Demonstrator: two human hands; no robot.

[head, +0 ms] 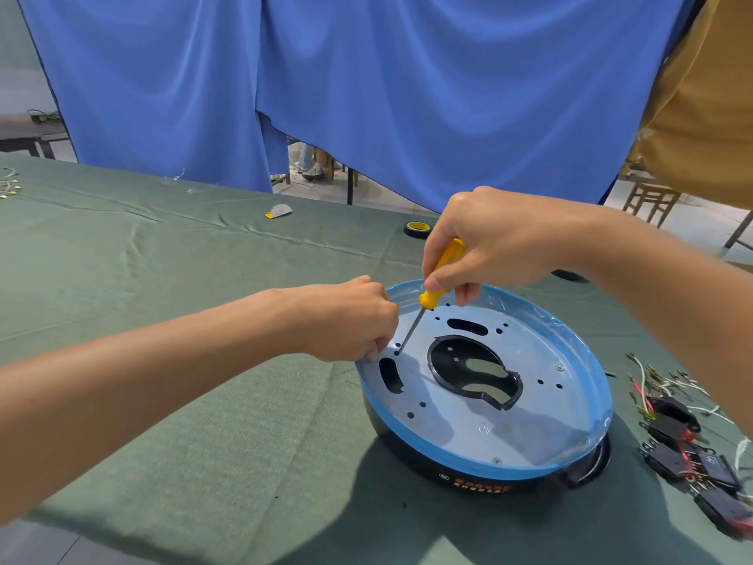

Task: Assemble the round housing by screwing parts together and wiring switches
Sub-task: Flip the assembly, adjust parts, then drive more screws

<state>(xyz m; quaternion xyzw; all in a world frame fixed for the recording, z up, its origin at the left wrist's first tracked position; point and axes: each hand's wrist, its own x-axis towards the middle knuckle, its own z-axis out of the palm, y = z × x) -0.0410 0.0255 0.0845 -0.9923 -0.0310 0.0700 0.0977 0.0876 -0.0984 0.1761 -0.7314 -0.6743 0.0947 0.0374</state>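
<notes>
Housing [448, 456]: flat on the bench [163, 279], open side up, easy to reach into.
Screwdriver [426, 299]: slanted, yellow handle up, tip down at a hole [396, 353] by the left rim.
Right hand [489, 238]: wrapped round the handle to turn it.
Left hand [350, 320]: curled beside the tip (maybe steadying something tiny; cannot tell).

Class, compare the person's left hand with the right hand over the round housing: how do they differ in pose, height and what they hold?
The right hand grips the yellow screwdriver by its handle; the left hand holds no tool, and its curled fingers hide whatever they may pinch. The right hand is raised above the housing; the left hand sits low on the metal plate, beside the screwdriver tip. Both work near the same small hole.
</notes>
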